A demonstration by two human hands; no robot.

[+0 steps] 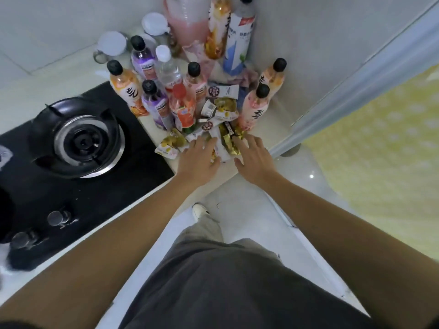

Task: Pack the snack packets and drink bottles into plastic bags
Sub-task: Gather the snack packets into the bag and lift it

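1. Left hand (198,154): palm down on the near edge of the snack heap, fingers (209,142) straight and slightly spread, resting on packets and curled round none. Judged a gathering posture, flat so as to rake several packets at once.
2. Right hand (253,154): palm down at 3 o'clock of the left hand, fingers (240,144) straight and apart, tips touching the gold foil packet (229,141). Nothing is pinched. The two hands flank the heap, likely to sweep it together.
3. Snack packets (219,117): a loose overlapping pile on the worktop (268,136), running from the fingers toward 12 o'clock. White sachets with dark round marks, yellow-green pouches, crinkled gold foil; small, light, slippery-looking.
4. Yellow-green pouch (169,144): lies at 9 o'clock of the left hand, at the pile's edge, just beside the stove.
5. Drink bottles (155,103): standing upright in a cluster at 11 to 1 o'clock of the pile; black caps mostly, orange, purple, pink and clear contents. Two pink-labelled ones (255,108) stand at 1 o'clock near the wall.
6. Tall cartons and bottles (237,41): in the far corner at 12 o'clock.
7. Gas stove (78,138): at 9 o'clock, black, burner unlit.
8. Plastic bags: none identifiable; packing judged not yet begun.
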